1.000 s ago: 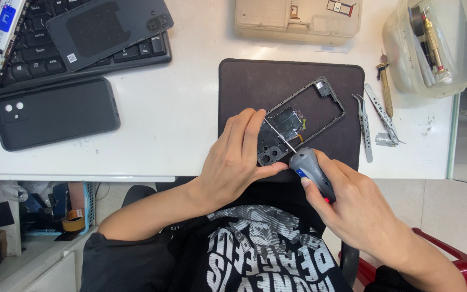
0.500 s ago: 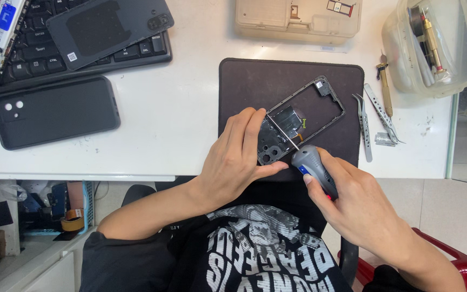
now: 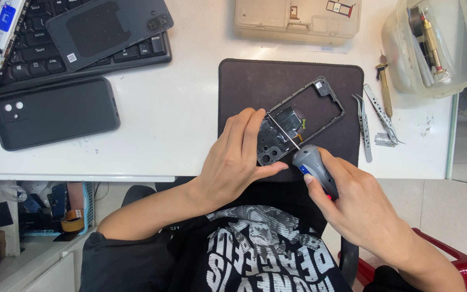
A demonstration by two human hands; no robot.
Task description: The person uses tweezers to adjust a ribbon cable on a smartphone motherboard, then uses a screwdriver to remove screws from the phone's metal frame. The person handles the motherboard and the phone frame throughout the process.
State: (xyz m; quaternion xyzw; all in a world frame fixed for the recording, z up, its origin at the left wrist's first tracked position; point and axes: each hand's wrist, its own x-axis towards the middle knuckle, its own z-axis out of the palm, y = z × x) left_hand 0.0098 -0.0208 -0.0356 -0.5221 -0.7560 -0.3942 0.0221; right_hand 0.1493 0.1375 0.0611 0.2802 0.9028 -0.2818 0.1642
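- On the dark mat (image 3: 244, 81), near its front edge, I see the phone frame (image 3: 320, 111) lying slanted, its camera-hole end toward me and its far end pointing up and to the right.
- My left hand (image 3: 239, 162) sits at the mat's front left part, fingers curled over the near end of the frame and the thumb pressed along its lower edge, so it grips the frame.
- My right hand (image 3: 363, 208) is just off the mat's front edge, to the right, fingers wrapped tight around the grey handle of a screwdriver (image 3: 312, 165) with a blue and red band.
- From the handle the thin metal shaft runs up and left over the mat, and its tip meets the frame just beside my left fingertips.
- Right of the mat, on the white table (image 3: 179, 119), lie two pairs of tweezers (image 3: 377, 116) and a small brass-coloured tool (image 3: 385, 86), close together.
- Further right of the mat stands a clear plastic tub (image 3: 460, 54) with tools inside.
- Behind the mat is a beige plastic tray (image 3: 298, 21).
- Left of the mat, well apart from it, lies a black phone case (image 3: 55, 112); behind that, a keyboard (image 3: 33, 59) with a dark phone back cover (image 3: 109, 30) resting on it.
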